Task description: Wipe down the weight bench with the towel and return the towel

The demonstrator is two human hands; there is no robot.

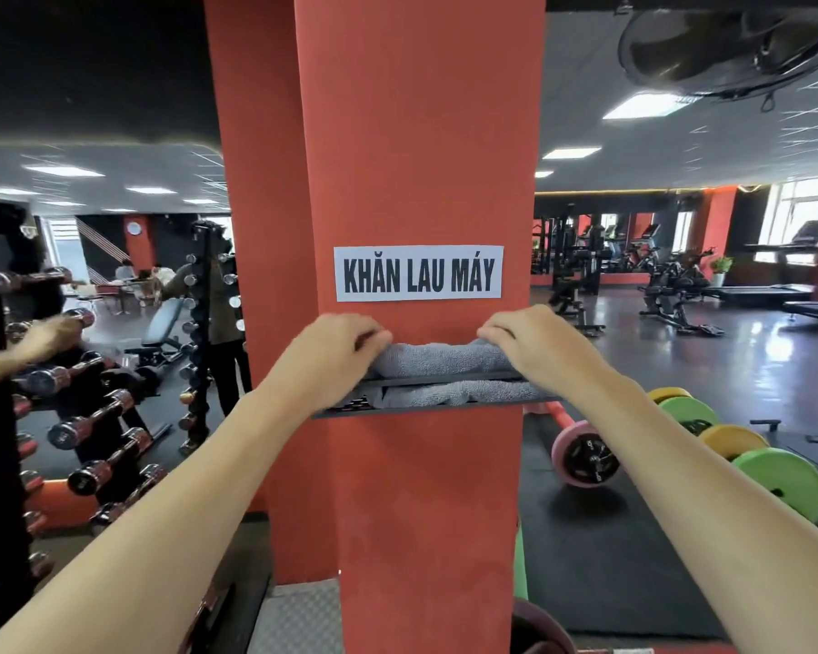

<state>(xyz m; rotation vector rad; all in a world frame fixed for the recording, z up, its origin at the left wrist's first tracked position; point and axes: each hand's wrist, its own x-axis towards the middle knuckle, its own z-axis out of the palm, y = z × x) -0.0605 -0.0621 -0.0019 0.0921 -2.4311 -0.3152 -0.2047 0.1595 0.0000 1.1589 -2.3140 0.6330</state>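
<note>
The left end of the towel (440,358) is gripped by the left hand (345,344), fingers curled. The grey towel is laid on the rack (426,409) on the red post (421,134). Its right end is gripped by the right hand (525,339). Whether it is being taken or put back cannot be told. Next, both ends must be moved together. "KHĂN LAU MÁY" is printed on the sign (419,273) above.
</note>
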